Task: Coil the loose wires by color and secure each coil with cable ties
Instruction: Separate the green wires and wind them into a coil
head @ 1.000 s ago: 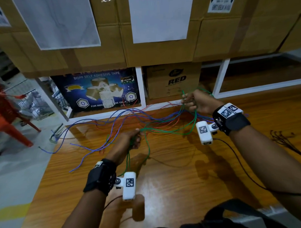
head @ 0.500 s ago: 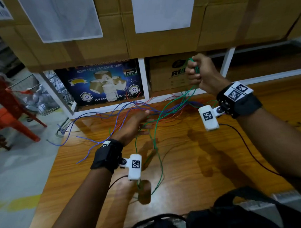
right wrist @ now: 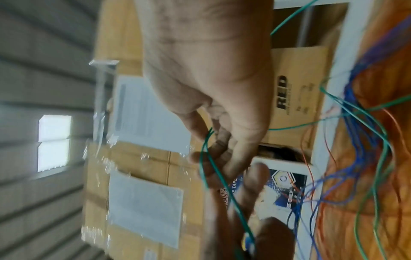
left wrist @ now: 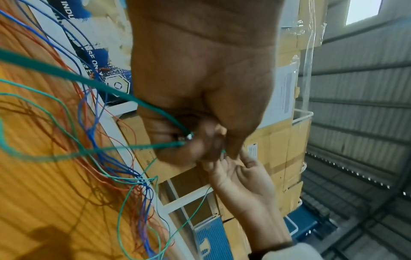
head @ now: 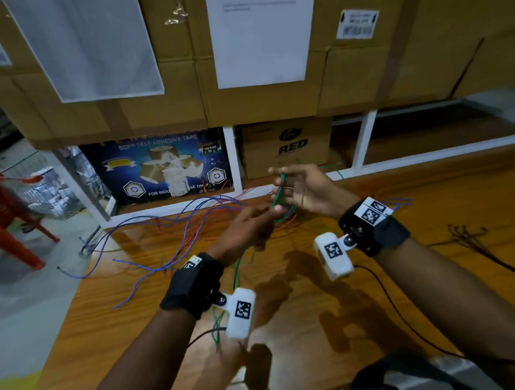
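R hand point(head: 305, 190) lowered, meets L hand point(head: 246, 230) on green wire point(head: 281, 194).

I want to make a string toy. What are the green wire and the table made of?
The green wire looks like thin, smooth plastic-coated wire: it bends in soft loops, and a bare metal tip shows at the left hand. The table looks like glossy varnished wood, grain lines and reflections showing.

Black wrist straps point(head: 192, 287), white tagged cameras point(head: 240, 312)

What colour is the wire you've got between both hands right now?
Green wire; clearest in the head view, running from right hand to left hand.
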`<move>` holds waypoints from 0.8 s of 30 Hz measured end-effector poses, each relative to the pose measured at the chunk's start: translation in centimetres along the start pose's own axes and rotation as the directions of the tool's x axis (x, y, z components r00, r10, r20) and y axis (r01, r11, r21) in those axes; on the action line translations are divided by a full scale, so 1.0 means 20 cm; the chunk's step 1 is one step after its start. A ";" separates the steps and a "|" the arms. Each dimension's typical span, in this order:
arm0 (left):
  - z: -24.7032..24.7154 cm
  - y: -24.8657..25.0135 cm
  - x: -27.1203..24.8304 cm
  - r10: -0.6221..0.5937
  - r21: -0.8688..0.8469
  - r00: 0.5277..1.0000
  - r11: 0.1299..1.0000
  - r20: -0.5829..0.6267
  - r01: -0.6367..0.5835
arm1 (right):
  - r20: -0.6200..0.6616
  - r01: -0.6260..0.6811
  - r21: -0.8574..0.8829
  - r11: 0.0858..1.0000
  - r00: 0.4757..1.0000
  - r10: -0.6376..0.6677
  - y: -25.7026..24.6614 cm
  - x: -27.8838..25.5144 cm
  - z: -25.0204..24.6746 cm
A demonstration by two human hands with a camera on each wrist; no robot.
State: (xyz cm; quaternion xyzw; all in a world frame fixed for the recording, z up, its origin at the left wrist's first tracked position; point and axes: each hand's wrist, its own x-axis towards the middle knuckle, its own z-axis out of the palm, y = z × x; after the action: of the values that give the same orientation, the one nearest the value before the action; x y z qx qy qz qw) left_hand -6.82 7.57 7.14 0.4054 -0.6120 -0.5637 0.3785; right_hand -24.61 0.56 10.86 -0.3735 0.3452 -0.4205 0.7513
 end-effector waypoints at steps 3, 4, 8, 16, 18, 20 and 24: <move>-0.03 -0.07 -0.05 0.035 0.050 0.997 0.998 -0.075 -0.032 | -0.119 -0.064 0.181 0.981 0.989 0.086 -0.02 0.01 -0.09; -0.05 -0.09 -0.07 0.038 0.047 0.996 0.998 -0.080 -0.035 | -0.159 -0.060 0.247 0.967 0.982 0.101 -0.02 0.02 -0.12; -0.17 -0.20 -0.16 -0.063 -0.056 0.995 0.997 -0.075 0.059 | -0.322 0.052 0.473 0.879 0.939 0.118 -0.09 0.05 -0.29; -0.24 -0.37 -0.23 -0.299 -0.073 0.948 0.953 -0.111 0.293 | -0.537 0.174 0.295 0.940 0.843 0.012 -0.23 0.08 -0.44; -0.25 -0.41 -0.22 -0.367 -0.108 0.921 0.929 -0.130 0.354 | -0.511 0.208 0.211 0.955 0.857 -0.073 -0.26 0.07 -0.43; -0.28 -0.45 -0.21 -0.424 -0.140 0.890 0.904 -0.166 0.404 | -0.454 0.245 0.253 0.936 0.884 -0.109 -0.31 0.02 -0.41; -0.36 -0.49 -0.20 -0.441 -0.064 0.863 0.896 -0.247 0.440 | -0.470 0.211 0.272 0.939 0.880 -0.062 -0.32 -0.04 -0.46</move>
State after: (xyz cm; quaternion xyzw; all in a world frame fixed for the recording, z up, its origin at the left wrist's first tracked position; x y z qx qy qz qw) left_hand 1.97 8.07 -2.12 0.6026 -0.4479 -0.5798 0.3163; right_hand -35.02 -3.68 12.08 -0.1636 0.4122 -0.5983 0.6674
